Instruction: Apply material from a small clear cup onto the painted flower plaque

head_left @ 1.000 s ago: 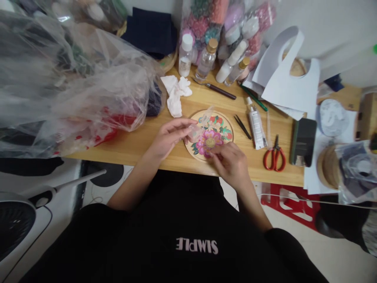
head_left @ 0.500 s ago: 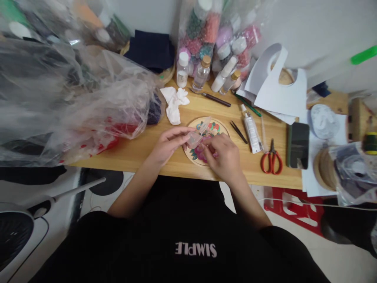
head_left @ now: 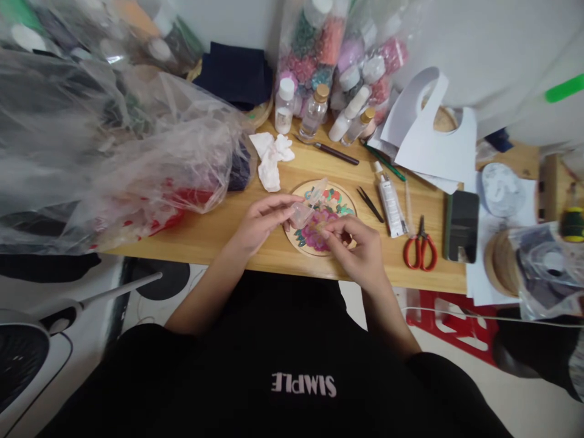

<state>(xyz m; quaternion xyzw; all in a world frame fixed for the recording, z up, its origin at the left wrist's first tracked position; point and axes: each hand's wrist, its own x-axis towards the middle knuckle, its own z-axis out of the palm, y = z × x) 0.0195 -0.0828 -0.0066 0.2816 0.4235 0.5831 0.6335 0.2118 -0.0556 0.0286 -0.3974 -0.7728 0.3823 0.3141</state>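
Note:
A round wooden disc (head_left: 343,196) with a colourful flower design lies near the front edge of the wooden table (head_left: 214,225). My left hand (head_left: 262,219) is closed on a small clear plastic packet (head_left: 308,205) at the disc's left rim. My right hand (head_left: 360,246) is over the disc's lower right part. Its fingertips pinch something tiny at the pink flower (head_left: 316,229). What they pinch is too small to make out.
Black tweezers (head_left: 369,204), a white glue tube (head_left: 389,198), red scissors (head_left: 420,248) and a dark phone (head_left: 463,225) lie right of the disc. Crumpled tissue (head_left: 272,157), bottles (head_left: 314,109) and bead bags stand behind. A big plastic bag (head_left: 114,146) fills the left.
My right hand went left to the packet, then came back right and down over the pink flower. My left hand kept the packet almost still.

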